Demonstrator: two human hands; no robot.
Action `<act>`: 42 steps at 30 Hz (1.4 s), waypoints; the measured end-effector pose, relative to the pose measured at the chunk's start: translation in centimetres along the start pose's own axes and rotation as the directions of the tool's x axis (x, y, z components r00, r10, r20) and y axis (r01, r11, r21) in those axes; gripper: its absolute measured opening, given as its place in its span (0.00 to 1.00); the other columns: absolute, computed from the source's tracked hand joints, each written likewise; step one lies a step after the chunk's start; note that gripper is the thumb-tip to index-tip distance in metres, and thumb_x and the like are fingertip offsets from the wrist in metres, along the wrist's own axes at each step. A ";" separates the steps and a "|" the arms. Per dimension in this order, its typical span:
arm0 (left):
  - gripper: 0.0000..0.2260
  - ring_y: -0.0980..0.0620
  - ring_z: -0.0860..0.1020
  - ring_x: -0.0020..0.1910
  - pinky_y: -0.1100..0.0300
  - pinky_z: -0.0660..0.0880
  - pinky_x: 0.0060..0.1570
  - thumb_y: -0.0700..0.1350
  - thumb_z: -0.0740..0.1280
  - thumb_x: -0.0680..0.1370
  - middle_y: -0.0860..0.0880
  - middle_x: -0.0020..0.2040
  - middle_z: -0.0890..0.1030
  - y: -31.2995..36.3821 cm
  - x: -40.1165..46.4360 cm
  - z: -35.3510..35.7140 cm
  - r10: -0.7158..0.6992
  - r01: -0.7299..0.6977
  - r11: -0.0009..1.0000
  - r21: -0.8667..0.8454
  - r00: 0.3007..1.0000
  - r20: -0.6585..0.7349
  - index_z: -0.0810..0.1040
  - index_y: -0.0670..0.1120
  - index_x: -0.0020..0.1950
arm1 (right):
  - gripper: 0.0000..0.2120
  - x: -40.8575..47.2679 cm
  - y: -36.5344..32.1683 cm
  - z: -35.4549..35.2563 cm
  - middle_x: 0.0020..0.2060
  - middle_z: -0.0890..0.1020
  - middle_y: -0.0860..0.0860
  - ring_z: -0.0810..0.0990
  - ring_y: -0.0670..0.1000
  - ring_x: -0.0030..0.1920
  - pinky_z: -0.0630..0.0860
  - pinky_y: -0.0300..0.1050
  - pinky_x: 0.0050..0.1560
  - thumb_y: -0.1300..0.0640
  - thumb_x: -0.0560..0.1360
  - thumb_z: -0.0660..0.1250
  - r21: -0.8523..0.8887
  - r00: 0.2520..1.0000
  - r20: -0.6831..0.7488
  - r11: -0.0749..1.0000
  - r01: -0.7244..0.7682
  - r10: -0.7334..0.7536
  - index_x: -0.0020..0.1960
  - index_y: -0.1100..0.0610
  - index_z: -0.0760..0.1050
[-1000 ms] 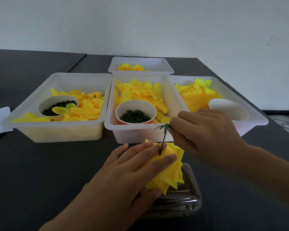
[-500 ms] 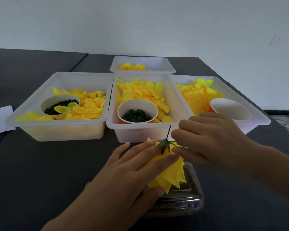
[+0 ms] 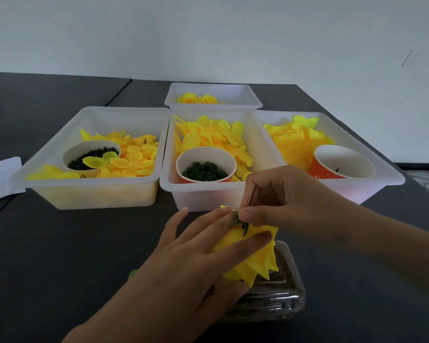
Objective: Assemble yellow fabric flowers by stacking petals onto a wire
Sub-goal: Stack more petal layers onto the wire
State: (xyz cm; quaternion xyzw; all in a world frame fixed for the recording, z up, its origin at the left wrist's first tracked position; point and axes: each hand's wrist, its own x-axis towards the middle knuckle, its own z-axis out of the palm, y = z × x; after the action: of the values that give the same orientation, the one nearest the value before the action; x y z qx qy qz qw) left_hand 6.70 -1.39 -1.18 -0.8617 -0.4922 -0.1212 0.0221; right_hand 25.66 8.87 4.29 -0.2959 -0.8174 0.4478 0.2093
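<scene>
A yellow fabric flower (image 3: 252,258) sits upside down over a clear plastic box (image 3: 278,295) near the table's front. My left hand (image 3: 196,258) wraps around the flower, fingers spread over its petals. A thin dark wire (image 3: 253,196) sticks up from the flower's middle. A green leafy calyx (image 3: 240,222) sits against the petals on that wire. My right hand (image 3: 287,199) pinches the wire and presses the calyx with the thumb tip.
Three white bins stand side by side: left bin (image 3: 89,194), middle bin (image 3: 201,196), right bin (image 3: 386,179), each with yellow petals and a paper cup. A smaller bin (image 3: 213,95) behind holds finished flowers. White paper (image 3: 0,179) lies at far left.
The green calyx has slid down the wire from near its top to rest on the petals. My right hand followed it down; my left hand kept its hold on the flower.
</scene>
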 end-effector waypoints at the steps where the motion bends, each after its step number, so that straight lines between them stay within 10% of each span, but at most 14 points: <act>1: 0.26 0.52 0.63 0.76 0.37 0.69 0.64 0.63 0.55 0.78 0.55 0.75 0.68 0.1 0.0 -0.1 0.001 -0.001 1.000 0.019 1.000 0.000 0.57 0.64 0.77 | 0.04 0.0 -0.1 0.1 0.35 0.83 0.55 0.81 0.56 0.37 0.78 0.51 0.40 0.61 0.72 0.74 -0.020 1.000 -0.007 1.000 -0.001 0.001 0.39 0.58 0.80; 6: 0.24 0.47 0.70 0.72 0.29 0.69 0.58 0.64 0.52 0.79 0.54 0.72 0.72 0.7 -0.1 -0.3 -0.008 0.013 0.994 0.111 0.999 -0.045 0.63 0.63 0.75 | 0.05 0.2 -0.6 0.6 0.33 0.83 0.53 0.79 0.46 0.33 0.76 0.41 0.35 0.61 0.71 0.74 -0.107 1.000 -0.003 0.994 -0.027 0.027 0.38 0.58 0.80; 13: 0.26 0.37 0.77 0.64 0.31 0.53 0.63 0.69 0.45 0.78 0.47 0.66 0.79 2.1 0.1 -0.2 -0.072 0.083 0.971 0.223 0.996 -0.059 0.70 0.64 0.70 | 0.04 0.2 -0.6 0.6 0.34 0.84 0.52 0.83 0.52 0.38 0.81 0.55 0.42 0.60 0.71 0.74 -0.128 0.999 -0.006 0.990 -0.051 0.051 0.39 0.57 0.81; 18: 0.25 0.38 0.77 0.64 0.24 0.61 0.54 0.70 0.45 0.77 0.48 0.65 0.79 1.3 -0.3 -1.4 -0.099 0.108 0.969 0.221 0.994 -0.049 0.65 0.65 0.70 | 0.06 0.3 -0.6 0.9 0.33 0.83 0.51 0.81 0.49 0.34 0.79 0.47 0.37 0.60 0.71 0.74 -0.165 0.999 -0.016 0.986 -0.040 0.037 0.37 0.56 0.80; 24: 0.17 0.61 0.68 0.70 0.29 0.62 0.62 0.66 0.55 0.78 0.64 0.67 0.75 0.3 -0.2 -3.0 -0.212 0.118 0.954 -0.275 0.915 -0.344 0.74 0.66 0.62 | 0.07 0.3 -0.2 1.0 0.33 0.84 0.51 0.83 0.51 0.36 0.81 0.56 0.41 0.60 0.71 0.75 -0.150 0.996 -0.029 0.985 -0.088 0.084 0.36 0.55 0.80; 28: 0.12 0.50 0.76 0.65 0.40 0.75 0.58 0.57 0.60 0.81 0.55 0.62 0.80 -1.9 -0.4 -2.9 -0.404 0.062 0.808 -0.586 0.782 -0.474 0.79 0.59 0.60 | 0.06 0.3 0.3 1.4 0.34 0.84 0.51 0.83 0.50 0.36 0.82 0.49 0.40 0.59 0.71 0.75 -0.132 0.994 -0.027 0.986 -0.106 0.103 0.37 0.56 0.81; 35: 0.10 0.49 0.81 0.39 0.52 0.79 0.32 0.55 0.62 0.79 0.55 0.49 0.83 -3.3 0.1 -0.5 -0.609 0.170 0.673 -0.720 0.679 -0.410 0.82 0.58 0.55 | 0.05 -0.3 1.4 2.5 0.35 0.84 0.51 0.82 0.52 0.38 0.81 0.50 0.42 0.59 0.72 0.74 -0.051 0.990 -0.116 0.994 -0.092 0.085 0.38 0.55 0.81; 42: 0.14 0.67 0.79 0.50 0.77 0.71 0.47 0.37 0.62 0.81 0.62 0.47 0.83 -4.7 -0.4 3.5 -0.735 0.230 0.496 -0.838 0.625 -0.263 0.82 0.53 0.49 | 0.07 -0.7 1.0 3.0 0.32 0.81 0.58 0.74 0.52 0.31 0.71 0.46 0.34 0.59 0.72 0.74 -0.075 0.982 -0.162 0.991 -0.108 0.094 0.38 0.60 0.79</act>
State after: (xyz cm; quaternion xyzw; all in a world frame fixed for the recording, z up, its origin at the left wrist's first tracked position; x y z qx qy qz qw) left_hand 3.17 1.21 -5.03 -0.5183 -0.5989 -0.5726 -0.2119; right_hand 24.67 7.00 1.85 -0.3800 -0.8001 0.3987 0.2378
